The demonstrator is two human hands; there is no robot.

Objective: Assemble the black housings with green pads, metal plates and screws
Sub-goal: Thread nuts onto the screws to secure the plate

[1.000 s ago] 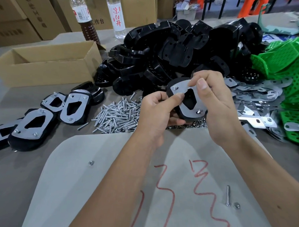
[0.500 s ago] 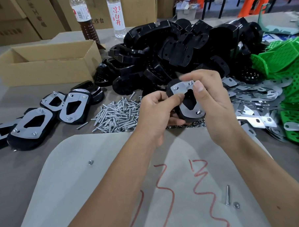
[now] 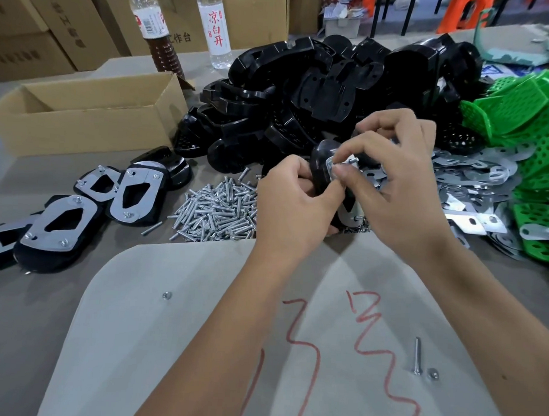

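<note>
Glossy black plastic housings [image 3: 306, 93], bright perforated green plastic pads [image 3: 523, 105], dull silvery metal plates [image 3: 476, 175], shiny steel screws [image 3: 216, 208], matt brown cardboard box [image 3: 82, 111], matt grey bench [image 3: 17, 316]

The black housing [image 3: 320, 165] is now tipped on edge in the left hand [image 3: 294, 199], and the right hand [image 3: 393, 184] drops over its metal plate [image 3: 348, 211].

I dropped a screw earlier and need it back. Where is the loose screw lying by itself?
The lone screw lies low and right in the head view, on the grey sheet, beside a small nut.
</note>
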